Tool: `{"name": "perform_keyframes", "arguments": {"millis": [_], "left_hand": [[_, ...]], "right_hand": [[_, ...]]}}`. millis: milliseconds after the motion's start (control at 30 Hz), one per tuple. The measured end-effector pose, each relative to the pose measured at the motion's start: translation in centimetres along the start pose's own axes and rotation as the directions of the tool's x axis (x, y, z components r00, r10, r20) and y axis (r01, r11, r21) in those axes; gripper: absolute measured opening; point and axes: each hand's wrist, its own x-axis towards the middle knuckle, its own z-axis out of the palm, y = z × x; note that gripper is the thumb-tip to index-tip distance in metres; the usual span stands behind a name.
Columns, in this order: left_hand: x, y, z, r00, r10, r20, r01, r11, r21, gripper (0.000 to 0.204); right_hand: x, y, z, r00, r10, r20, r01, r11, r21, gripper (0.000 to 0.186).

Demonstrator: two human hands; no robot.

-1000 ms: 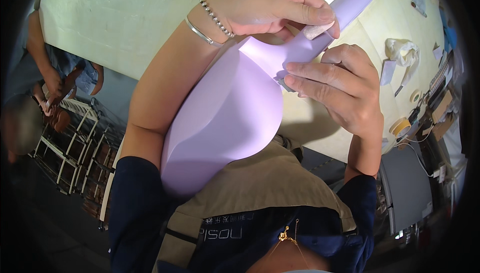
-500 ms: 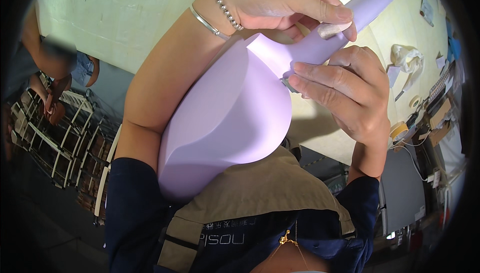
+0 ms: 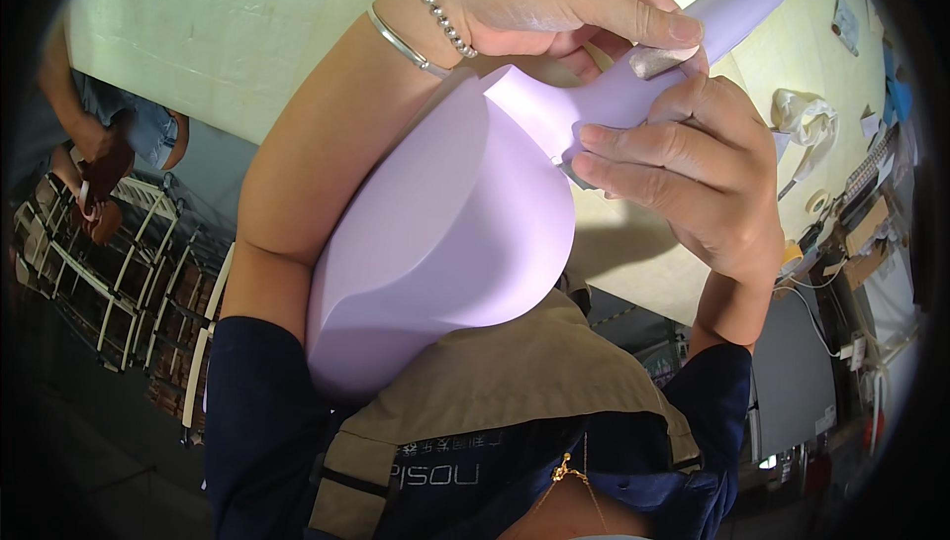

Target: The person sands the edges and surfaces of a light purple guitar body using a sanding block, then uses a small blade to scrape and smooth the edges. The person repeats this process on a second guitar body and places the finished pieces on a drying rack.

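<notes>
1. Lilac, smooth guitar-shaped piece (image 3: 445, 223) is lying diagonally across the middle of my view, its broad body leaning against my brown cloth apron (image 3: 515, 372) and its long neck pointing to the upper right, over the pale cream table (image 3: 198, 45).
2. At the far left, another person's hand (image 3: 91, 139) is holding a dark brown object (image 3: 109, 169), too small to make out, near some off-white barred racks (image 3: 114, 273).
3. My left arm (image 3: 317, 154), wearing a silver beaded bracelet (image 3: 438, 10) and a plain silver bangle (image 3: 401, 43), is curving around the body's outer side.
4. My left hand (image 3: 574, 0) is arching over the neck in a narrow grip, thumb and fingers pinching a small greyish-beige pad (image 3: 655, 63) that is touching the neck's surface.
5. My right hand (image 3: 708, 169) is gripping narrowly too, its fingertips holding a dark grey flat piece (image 3: 578, 179), mostly hidden, against the body's edge beside the neck joint.
6. Farther right, a crumpled white cloth (image 3: 807, 116) is lying on the table, and a yellow roll of tape (image 3: 792, 258) is showing just beside my right wrist, partly hidden.
</notes>
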Motion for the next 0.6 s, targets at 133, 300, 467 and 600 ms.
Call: {"name": "perform_keyframes", "arguments": {"millis": [133, 300, 467, 600], "left_hand": [[0.6, -0.2, 0.2, 0.996, 0.004, -0.086, 0.004, 0.995, 0.099, 0.030], [0.2, 0.1, -0.2, 1.000, 0.008, 0.011, -0.008, 1.000, 0.023, 0.030], [0.3, -0.1, 0.3, 0.997, -0.001, -0.073, 0.002, 1.000, 0.012, 0.030], [0.8, 1.2, 2.3, 0.961, -0.130, -0.243, 0.137, 0.990, 0.013, 0.031]], "right_hand": [[0.0, -0.6, 0.2, 0.998, 0.067, 0.002, -0.066, 0.997, -0.036, 0.034], [-0.1, -0.8, 0.2, 0.998, 0.066, -0.015, -0.067, 0.995, -0.073, 0.033], [0.4, -0.6, -0.5, 0.997, 0.058, 0.056, -0.056, 0.998, -0.042, 0.032], [0.0, -0.1, -0.2, 0.999, 0.038, 0.029, -0.037, 0.999, -0.024, 0.032]]}}
